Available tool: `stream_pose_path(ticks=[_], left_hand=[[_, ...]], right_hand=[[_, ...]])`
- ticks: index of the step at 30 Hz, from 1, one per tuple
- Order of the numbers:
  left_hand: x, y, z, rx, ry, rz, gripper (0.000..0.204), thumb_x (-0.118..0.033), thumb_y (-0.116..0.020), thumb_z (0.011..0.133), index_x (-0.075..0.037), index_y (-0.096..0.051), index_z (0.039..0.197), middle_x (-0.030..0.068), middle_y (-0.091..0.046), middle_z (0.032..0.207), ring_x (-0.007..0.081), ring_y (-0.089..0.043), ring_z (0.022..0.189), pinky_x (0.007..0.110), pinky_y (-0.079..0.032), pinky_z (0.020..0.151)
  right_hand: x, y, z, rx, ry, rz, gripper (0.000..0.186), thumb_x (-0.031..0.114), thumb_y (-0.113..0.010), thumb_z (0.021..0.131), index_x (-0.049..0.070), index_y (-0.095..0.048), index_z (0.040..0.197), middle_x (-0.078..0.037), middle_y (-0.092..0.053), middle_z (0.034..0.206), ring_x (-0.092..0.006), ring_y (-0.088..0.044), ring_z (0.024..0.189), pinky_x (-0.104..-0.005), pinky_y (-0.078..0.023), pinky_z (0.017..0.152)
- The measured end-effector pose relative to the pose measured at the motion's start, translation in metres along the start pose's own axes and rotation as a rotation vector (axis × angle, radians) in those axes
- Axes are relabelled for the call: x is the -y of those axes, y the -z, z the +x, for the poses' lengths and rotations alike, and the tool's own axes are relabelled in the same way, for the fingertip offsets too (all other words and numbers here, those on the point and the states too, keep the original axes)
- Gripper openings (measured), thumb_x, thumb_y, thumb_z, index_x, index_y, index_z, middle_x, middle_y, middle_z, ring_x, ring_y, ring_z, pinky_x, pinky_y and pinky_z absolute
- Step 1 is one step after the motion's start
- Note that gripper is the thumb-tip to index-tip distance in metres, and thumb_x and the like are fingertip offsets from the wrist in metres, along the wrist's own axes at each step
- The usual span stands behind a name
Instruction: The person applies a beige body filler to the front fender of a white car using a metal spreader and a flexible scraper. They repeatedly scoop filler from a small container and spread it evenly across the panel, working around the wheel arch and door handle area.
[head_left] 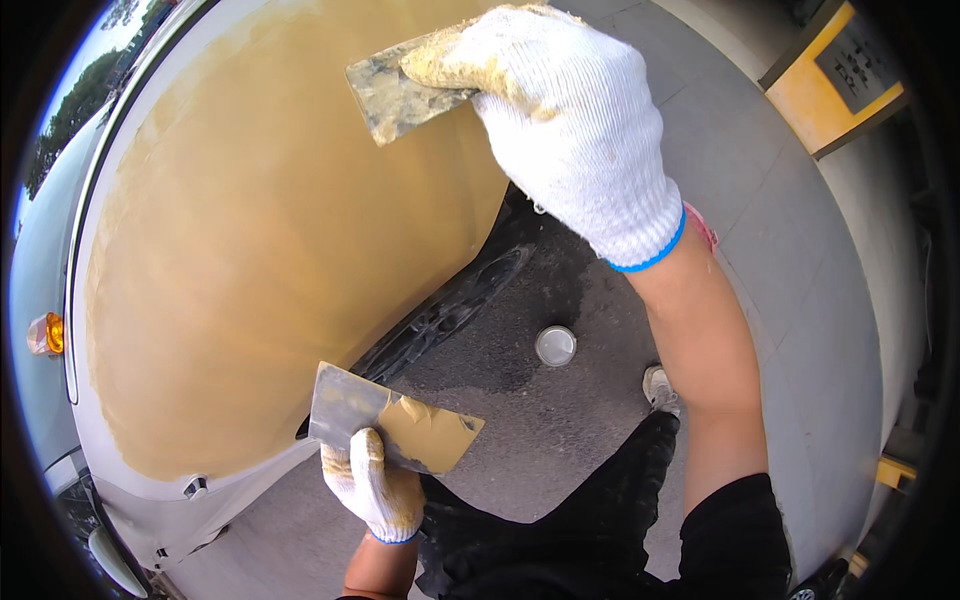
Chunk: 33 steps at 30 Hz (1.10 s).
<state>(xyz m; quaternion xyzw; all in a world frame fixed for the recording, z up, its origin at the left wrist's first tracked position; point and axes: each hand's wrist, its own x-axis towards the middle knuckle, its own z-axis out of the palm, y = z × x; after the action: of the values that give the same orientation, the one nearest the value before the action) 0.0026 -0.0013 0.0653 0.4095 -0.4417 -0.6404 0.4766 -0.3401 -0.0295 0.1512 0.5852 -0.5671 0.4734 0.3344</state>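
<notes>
My right hand (pixel 575 120), in a white knit glove stained with tan filler, is closed on a smeared metal scraper (pixel 395 95). That scraper is over the upper part of a curved car panel (pixel 230 220) coated in tan body filler; whether its edge touches the panel I cannot tell. Lower down, my gloved left hand (pixel 372 485) grips a flat metal plate (pixel 345 405), thumb on top. A thick patch of tan filler (pixel 425 430) covers the plate's right side. The plate is held near the panel's lower edge.
A small round tin (pixel 556 345) stands on the dark pavement by the black car trim (pixel 440 310). An amber lamp (pixel 48 334) is at the far left. To the right are grey paving (pixel 800 260) and a yellow-framed sign (pixel 835 75). My shoe (pixel 659 388) is beside the tin.
</notes>
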Motion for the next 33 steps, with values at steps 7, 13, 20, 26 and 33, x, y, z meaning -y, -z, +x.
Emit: stream_pose_path(ticks=[7, 13, 20, 26, 33], left_hand=[[-0.001, 0.01, -0.004, 0.057, 0.034, 0.2, 0.04, -0.029, -0.055, 0.109, -0.002, -0.054, 0.138, 0.0073, -0.06, 0.124, 0.0143, -0.056, 0.111, 0.033, -0.048, 0.098], [0.011, 0.011, -0.005, 0.057, 0.134, 0.05, 0.041, -0.036, -0.058, 0.107, -0.008, -0.053, 0.137, 0.0035, -0.062, 0.104, 0.0125, -0.062, 0.087, 0.029, -0.054, 0.077], [0.036, 0.03, -0.008, -0.238, 0.031, 0.242, 0.039, -0.043, -0.061, 0.106, -0.01, -0.053, 0.125, 0.0064, -0.062, 0.083, 0.0172, -0.064, 0.064, 0.03, -0.055, 0.057], [0.045, 0.044, -0.013, -0.249, -0.029, 0.326, 0.035, -0.045, -0.06, 0.107, -0.011, -0.053, 0.112, 0.0067, -0.061, 0.078, 0.0173, -0.06, 0.059, 0.03, -0.051, 0.054], [0.036, 0.02, -0.024, -0.158, 0.053, 0.271, 0.033, -0.041, -0.058, 0.108, -0.009, -0.056, 0.118, 0.0054, -0.062, 0.088, 0.0151, -0.061, 0.07, 0.029, -0.051, 0.063]], right_hand=[[0.035, -0.001, -0.073, 0.064, -0.111, -0.082, 0.027, 0.015, -0.076, 0.074, 0.02, -0.081, 0.1, 0.001, -0.076, 0.105, -0.0251, -0.072, 0.101, -0.0396, -0.061, 0.083], [0.06, -0.019, -0.129, 0.057, -0.209, -0.025, 0.041, 0.003, -0.072, 0.075, 0.021, -0.084, 0.11, 0.0, -0.077, 0.119, -0.0247, -0.072, 0.112, -0.0439, -0.06, 0.1], [0.086, -0.042, -0.192, 0.043, -0.298, 0.141, 0.031, 0.01, -0.075, 0.08, 0.023, -0.084, 0.107, 0.001, -0.077, 0.12, -0.0232, -0.071, 0.116, -0.0469, -0.058, 0.105], [0.109, -0.075, -0.248, 0.005, -0.29, 0.182, 0.018, 0.022, -0.075, 0.09, 0.026, -0.081, 0.107, 0.003, -0.076, 0.115, -0.0198, -0.069, 0.117, -0.0422, -0.058, 0.106], [0.071, -0.015, -0.243, -0.418, -0.887, 0.501, 0.02, 0.0, -0.063, 0.102, -0.004, -0.069, 0.121, -0.015, -0.074, 0.12, -0.0194, -0.071, 0.107, -0.033, -0.057, 0.095]])
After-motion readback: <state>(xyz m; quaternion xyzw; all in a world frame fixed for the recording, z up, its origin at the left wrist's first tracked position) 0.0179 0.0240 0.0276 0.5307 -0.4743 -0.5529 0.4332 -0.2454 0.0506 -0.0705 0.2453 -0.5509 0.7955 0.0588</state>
